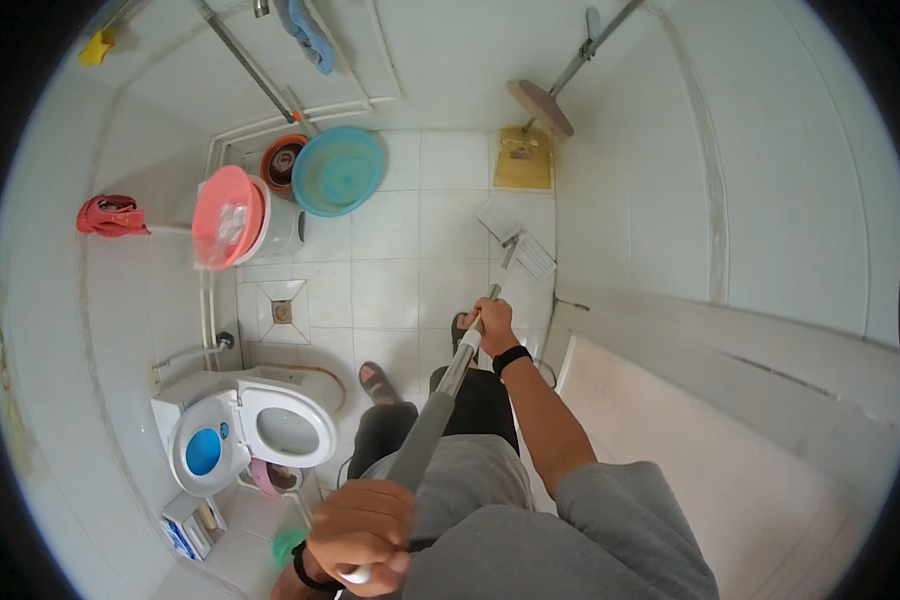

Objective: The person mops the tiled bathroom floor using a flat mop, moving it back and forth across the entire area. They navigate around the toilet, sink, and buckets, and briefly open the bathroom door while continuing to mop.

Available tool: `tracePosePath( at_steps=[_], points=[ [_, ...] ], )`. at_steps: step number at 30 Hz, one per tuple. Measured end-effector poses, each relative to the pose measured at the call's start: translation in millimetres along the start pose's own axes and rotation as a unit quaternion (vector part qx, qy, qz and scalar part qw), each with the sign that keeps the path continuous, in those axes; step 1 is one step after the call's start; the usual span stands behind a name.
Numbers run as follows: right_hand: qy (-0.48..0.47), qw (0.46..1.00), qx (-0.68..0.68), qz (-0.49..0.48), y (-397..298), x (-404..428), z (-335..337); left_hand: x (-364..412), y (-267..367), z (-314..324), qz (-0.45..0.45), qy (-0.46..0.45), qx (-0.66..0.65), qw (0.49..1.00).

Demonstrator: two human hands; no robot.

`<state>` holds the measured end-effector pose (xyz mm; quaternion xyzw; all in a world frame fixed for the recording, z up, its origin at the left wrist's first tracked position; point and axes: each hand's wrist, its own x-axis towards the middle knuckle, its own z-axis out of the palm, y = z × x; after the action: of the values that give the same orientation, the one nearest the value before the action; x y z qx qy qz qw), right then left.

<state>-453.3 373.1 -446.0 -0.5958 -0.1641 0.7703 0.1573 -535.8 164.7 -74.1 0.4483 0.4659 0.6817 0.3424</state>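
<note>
A flat mop with a jointed metal handle (pixel 458 367) slants across the middle of the view. My left hand (pixel 364 529) is closed around the top end of its grey grip (pixel 423 435), close to the camera. Lower on the pole, just past a white collar (pixel 470 340), my right hand (pixel 495 321) holds the metal tube. The mop's head (pixel 532 253) lies on the white floor tiles, its two grey-white panels set at an angle about the hinge. One panel's corner is by the right wall. My sandalled feet (pixel 379 381) stand on either side below the pole.
A toilet (pixel 289 426) with raised lid stands at left, near a floor drain (pixel 281 312). Pink basins (pixel 229 217) rest on a white bucket beside a turquoise basin (pixel 338 172). A yellow dustpan (pixel 523 159) and a broom (pixel 541 106) are by the far right corner.
</note>
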Motion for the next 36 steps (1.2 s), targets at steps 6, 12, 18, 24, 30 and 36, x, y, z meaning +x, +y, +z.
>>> tracePosePath(
  at_steps=[6, 12, 18, 24, 30, 36],
  points=[
    [0.010, 0.996, 0.087, -0.003, 98.6, -39.4, 7.8, -48.0, 38.1, -53.2, -0.011, -0.027, -0.016, 0.999],
    [-0.006, 0.987, 0.153, 0.041, 212.1, -94.1, 51.1, -101.8, 93.9, -103.1, 0.057, -0.078, -0.044, 0.994],
    [-0.055, 0.989, 0.129, 0.042, 231.7, -116.6, 45.2, -121.9, 117.3, -99.1, 0.041, -0.125, -0.057, 0.990],
    [-0.030, 0.973, 0.227, 0.025, 228.2, -132.2, -12.9, -123.1, 106.8, -65.9, 0.100, -0.098, -0.103, 0.985],
    [0.074, 0.938, 0.337, 0.041, 192.5, -129.6, -109.2, -97.6, 72.6, -13.6, 0.006, -0.128, -0.099, 0.987],
    [0.043, 0.976, 0.215, 0.018, 129.9, -99.2, -134.3, -74.5, 40.0, 34.3, 0.016, -0.148, -0.071, 0.986]
  ],
)
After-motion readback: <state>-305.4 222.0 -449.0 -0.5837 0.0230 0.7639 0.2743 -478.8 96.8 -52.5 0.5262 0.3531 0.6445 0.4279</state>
